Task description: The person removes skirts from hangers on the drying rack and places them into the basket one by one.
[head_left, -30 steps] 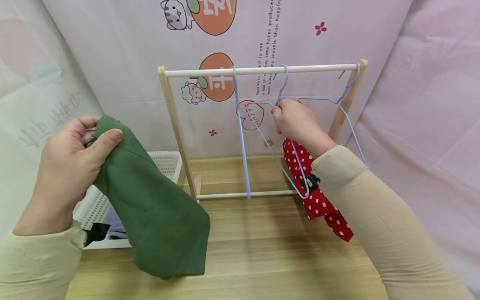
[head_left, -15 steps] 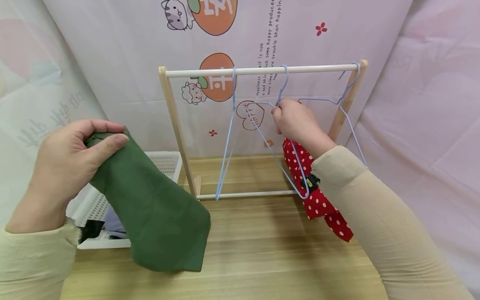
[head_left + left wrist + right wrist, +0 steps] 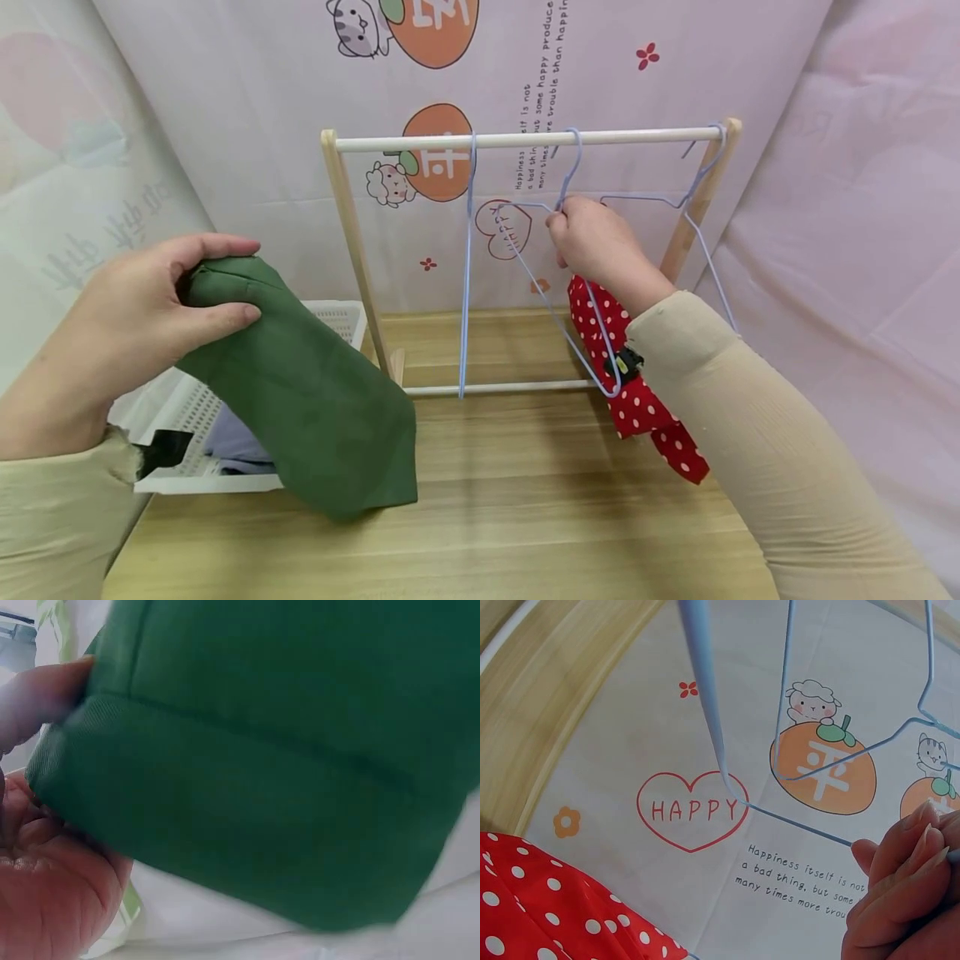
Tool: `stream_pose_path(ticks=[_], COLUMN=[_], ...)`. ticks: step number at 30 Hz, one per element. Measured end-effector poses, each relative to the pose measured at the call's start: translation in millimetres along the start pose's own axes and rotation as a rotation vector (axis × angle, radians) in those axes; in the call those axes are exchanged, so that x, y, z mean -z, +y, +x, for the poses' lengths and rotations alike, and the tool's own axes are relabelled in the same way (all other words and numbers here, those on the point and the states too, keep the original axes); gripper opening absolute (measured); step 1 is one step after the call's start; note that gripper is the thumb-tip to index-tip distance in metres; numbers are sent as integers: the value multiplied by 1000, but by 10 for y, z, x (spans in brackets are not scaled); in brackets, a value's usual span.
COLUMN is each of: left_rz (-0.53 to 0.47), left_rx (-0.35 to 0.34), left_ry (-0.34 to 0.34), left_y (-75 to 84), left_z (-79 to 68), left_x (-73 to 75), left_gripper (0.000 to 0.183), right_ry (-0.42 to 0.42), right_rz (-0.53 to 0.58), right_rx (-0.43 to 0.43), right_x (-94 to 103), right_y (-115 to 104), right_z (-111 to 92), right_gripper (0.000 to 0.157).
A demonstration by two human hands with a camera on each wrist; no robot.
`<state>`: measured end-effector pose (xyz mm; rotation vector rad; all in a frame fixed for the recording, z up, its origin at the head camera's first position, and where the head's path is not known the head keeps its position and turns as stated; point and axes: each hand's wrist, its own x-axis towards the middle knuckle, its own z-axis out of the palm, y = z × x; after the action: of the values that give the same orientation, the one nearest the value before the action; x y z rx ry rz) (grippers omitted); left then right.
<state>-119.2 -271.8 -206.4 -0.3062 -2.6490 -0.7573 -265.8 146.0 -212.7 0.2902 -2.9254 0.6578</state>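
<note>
Green cloth [image 3: 315, 396] pinched in the left grip [image 3: 150, 312], over the counter [image 3: 525, 517] toward its left edge, partly before a white basket [image 3: 213, 483]. Right grip [image 3: 596, 237] closed round the neck of a blue hanger [image 3: 707, 688] on the wooden rack [image 3: 357, 250] near the back edge. Red dotted cloth [image 3: 637, 410] toward the right edge.

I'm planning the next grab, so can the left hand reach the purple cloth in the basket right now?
Probably not easily: the left hand holds the green garment, which hangs in front of the basket and hides part of the purple cloth.
</note>
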Motion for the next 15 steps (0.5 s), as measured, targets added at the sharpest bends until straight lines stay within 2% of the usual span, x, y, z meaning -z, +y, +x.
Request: stream_pose_path(ticks=[3, 10, 15], left_rz=[58, 259, 347], left_rx=[-60, -177, -287], left_ry=[-8, -17, 54], left_y=[22, 143, 196], left_z=[22, 52, 35], left_x=[4, -9, -25], left_gripper=[52, 46, 38], right_ry=[2, 6, 1], right_rz=[-1, -20, -10], right_rx=[1, 12, 9], right_x=[2, 1, -2], right_y=[3, 9, 10], right_z=[5, 28, 29], right_gripper=[39, 39, 39])
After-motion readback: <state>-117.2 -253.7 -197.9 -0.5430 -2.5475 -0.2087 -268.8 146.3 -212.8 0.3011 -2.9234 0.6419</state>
